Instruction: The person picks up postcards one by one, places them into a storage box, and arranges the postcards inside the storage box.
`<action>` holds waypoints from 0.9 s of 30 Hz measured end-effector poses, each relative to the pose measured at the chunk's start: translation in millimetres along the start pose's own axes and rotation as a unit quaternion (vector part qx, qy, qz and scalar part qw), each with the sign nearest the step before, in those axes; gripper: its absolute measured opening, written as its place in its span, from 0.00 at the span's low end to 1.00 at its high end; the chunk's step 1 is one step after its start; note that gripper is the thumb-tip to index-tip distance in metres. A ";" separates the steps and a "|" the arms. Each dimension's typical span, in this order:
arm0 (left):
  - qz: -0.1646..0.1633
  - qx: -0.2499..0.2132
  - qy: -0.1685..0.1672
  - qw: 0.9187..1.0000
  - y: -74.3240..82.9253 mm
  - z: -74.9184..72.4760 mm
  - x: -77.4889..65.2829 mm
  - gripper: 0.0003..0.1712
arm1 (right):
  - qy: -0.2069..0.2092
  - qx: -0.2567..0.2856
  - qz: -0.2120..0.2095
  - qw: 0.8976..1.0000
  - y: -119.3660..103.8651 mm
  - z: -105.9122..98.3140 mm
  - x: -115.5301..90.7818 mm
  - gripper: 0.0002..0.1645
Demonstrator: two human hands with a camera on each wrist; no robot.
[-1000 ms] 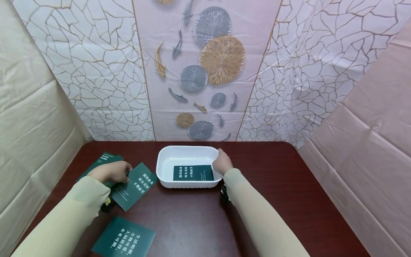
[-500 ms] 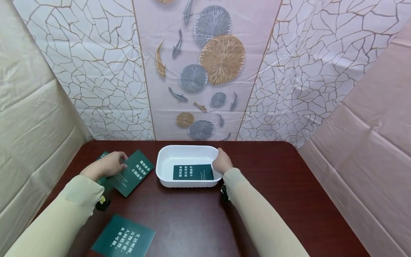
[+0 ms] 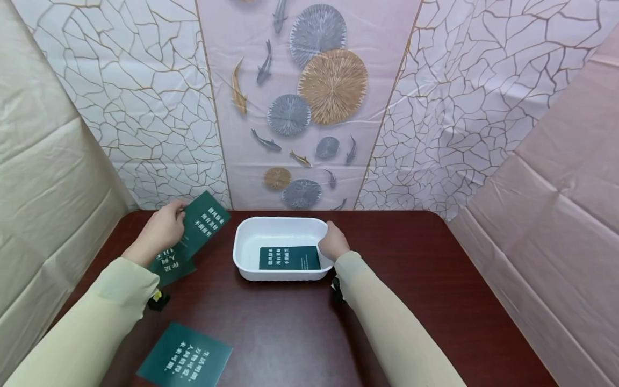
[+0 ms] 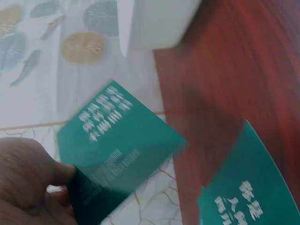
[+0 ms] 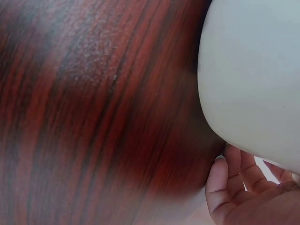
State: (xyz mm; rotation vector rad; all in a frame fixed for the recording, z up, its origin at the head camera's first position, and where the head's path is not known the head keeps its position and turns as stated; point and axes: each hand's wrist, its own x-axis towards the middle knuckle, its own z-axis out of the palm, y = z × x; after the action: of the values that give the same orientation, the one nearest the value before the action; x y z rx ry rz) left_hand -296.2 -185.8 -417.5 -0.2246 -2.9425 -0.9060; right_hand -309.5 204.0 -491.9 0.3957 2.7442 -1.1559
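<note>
My left hand [image 3: 165, 226] pinches a dark green card [image 3: 202, 219] with white lettering by its edge. The left wrist view shows that card [image 4: 112, 145] tilted up between thumb and fingers. Beneath the hand lies another green card [image 3: 175, 267], partly covered; whether more lie under it is hidden. At the right end of a white plastic tub [image 3: 246, 275], my right hand [image 3: 335, 243] grips the rim. In the right wrist view, curled fingers [image 5: 218, 180] meet the tub's outer wall [image 5: 248, 79]. Inside the tub, a green card [image 3: 290, 258] lies flat.
One more green card [image 3: 186, 355] lies near the front left of the dark red wooden table [image 3: 411, 301]. A patterned cloth [image 3: 300, 107] hangs behind the table's back edge, with plain cloth sheets [image 3: 551, 193] on both sides.
My left hand has lifted the pinched card and moved it toward the back of the table, uncovering part of the card below. My right hand and the tub stay in place.
</note>
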 end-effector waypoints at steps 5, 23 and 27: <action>0.055 -0.046 0.027 0.997 21.4 5.1 8.5 0.22 | 0.001 -0.001 0.003 1.000 1.7 -0.4 1.4 0.40; 0.089 -0.068 -0.010 0.994 89.4 50.2 32.3 0.17 | -0.007 0.007 0.014 1.000 -2.6 -2.4 -1.3 0.41; 0.081 -0.074 -0.024 0.994 97.4 61.4 36.6 0.17 | -0.007 0.007 0.019 1.000 -2.3 -1.6 0.2 0.37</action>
State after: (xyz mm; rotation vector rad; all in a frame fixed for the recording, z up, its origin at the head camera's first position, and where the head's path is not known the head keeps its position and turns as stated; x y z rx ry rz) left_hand -317.9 -67.2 -410.7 -0.4912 -2.8502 -1.1080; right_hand -310.4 203.7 -489.2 0.4377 2.7067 -1.1644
